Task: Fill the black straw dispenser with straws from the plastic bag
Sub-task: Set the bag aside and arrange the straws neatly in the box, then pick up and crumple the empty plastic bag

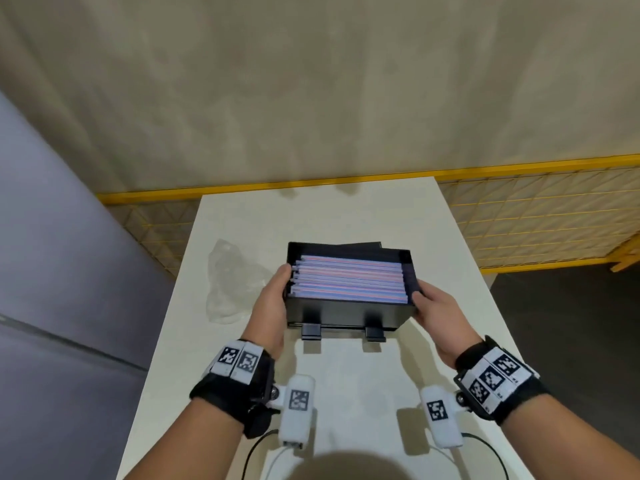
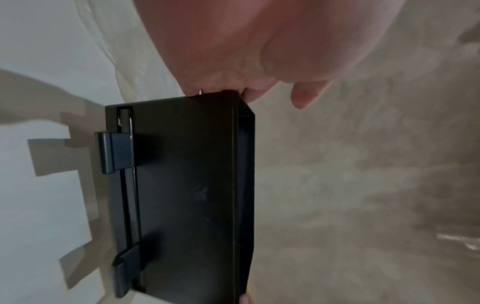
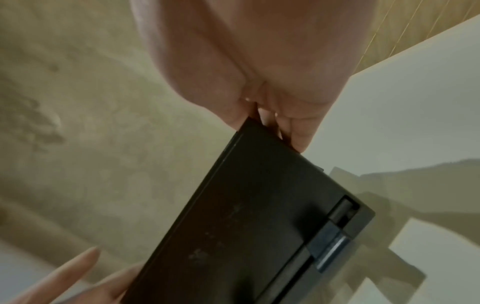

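Both hands hold the black straw dispenser (image 1: 349,311) a little above the white table (image 1: 346,209), tilted toward me. Its open top shows a packed layer of pink and blue striped straws (image 1: 349,278). My left hand (image 1: 277,292) grips the left end, thumb over the rim. My right hand (image 1: 433,303) grips the right end. The left wrist view shows the dispenser's front wall (image 2: 187,195) with two clips, below my left hand (image 2: 233,51). The right wrist view shows the same wall (image 3: 246,216) under my right hand (image 3: 259,61). The clear plastic bag (image 1: 232,278) lies crumpled and flat on the table to the left.
A black lid (image 1: 360,244) lies just behind the dispenser. A yellow mesh fence (image 1: 536,216) runs past the table's far edge. A grey panel (image 1: 52,271) stands to the left of the table, and dark floor lies to its right.
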`<act>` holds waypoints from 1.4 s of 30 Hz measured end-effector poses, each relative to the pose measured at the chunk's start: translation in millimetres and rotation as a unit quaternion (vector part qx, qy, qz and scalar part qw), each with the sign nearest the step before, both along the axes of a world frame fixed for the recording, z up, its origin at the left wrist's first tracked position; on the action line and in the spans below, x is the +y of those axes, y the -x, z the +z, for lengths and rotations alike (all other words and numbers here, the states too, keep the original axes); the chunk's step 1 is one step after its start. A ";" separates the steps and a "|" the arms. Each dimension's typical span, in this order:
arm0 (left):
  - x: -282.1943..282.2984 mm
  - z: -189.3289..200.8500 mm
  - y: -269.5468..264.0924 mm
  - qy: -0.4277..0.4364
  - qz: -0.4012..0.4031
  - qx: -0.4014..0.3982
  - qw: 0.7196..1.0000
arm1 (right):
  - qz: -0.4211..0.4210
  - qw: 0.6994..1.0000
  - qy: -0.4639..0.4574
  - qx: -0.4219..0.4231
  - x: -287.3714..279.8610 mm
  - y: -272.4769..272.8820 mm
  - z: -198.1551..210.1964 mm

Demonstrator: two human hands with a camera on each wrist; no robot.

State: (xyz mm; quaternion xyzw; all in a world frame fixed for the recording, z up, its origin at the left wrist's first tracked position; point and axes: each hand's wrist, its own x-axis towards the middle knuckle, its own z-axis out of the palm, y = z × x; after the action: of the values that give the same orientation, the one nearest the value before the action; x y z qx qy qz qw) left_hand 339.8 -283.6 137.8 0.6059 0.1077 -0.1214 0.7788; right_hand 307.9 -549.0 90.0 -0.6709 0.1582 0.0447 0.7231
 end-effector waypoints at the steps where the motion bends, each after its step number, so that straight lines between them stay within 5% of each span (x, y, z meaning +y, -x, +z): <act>1: 0.8 0.4 2.4 -0.003 -0.017 0.000 1.000 | -0.013 1.000 0.016 0.001 -1.5 -3.2 -1.9; 6: 9.2 -10.5 0.9 0.022 -0.014 0.025 0.999 | 0.043 0.997 0.064 -0.019 -1.2 -9.8 0.0; 18: 12.0 -42.9 -9.2 0.045 0.006 0.070 0.997 | 0.031 0.995 0.093 0.006 -7.4 -27.9 -9.2; 21: 23.1 -48.6 -18.5 0.009 0.018 0.067 0.998 | 0.030 0.992 0.121 -0.004 -6.9 -29.4 -12.2; 23: 34.0 -53.4 -29.4 -0.095 0.076 0.006 0.993 | 0.035 0.990 0.138 -0.010 -6.5 -30.8 -12.2; 25: 48.7 -54.8 -42.4 -0.270 0.155 -0.088 0.946 | 0.045 0.986 0.158 -0.014 -5.8 -30.8 -11.4; 27: 65.7 -60.5 -56.9 -0.461 0.151 -0.153 0.861 | 0.061 0.982 0.180 -0.015 -6.3 -29.8 -10.5; 31: 101.8 -95.1 -76.2 -0.716 -0.114 -0.039 0.688 | 0.088 0.971 0.221 -0.002 -7.3 -29.4 -4.8; 33: 120.4 -126.2 -68.5 -0.722 -0.222 0.034 0.655 | 0.069 0.968 0.240 0.029 -6.7 -27.6 -0.8; 36: 136.2 -162.6 -30.4 -0.672 -0.232 0.034 0.702 | 0.022 0.934 0.355 0.017 -2.1 -17.0 15.5; 39: 142.5 -176.7 14.9 -0.627 -0.150 -0.045 0.763 | 0.039 0.867 0.476 -0.144 8.1 -2.8 38.3; 42: 151.5 -178.5 49.1 -0.630 -0.163 -0.104 0.752 | 0.131 0.787 0.550 -0.249 26.6 5.4 60.3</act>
State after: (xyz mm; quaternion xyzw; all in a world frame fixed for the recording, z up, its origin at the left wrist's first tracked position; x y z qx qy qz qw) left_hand 290.7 -132.1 -40.7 0.9766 -0.0226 -0.0870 0.1953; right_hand 302.5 -522.4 150.3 -0.9570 -0.1187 -0.1244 0.2334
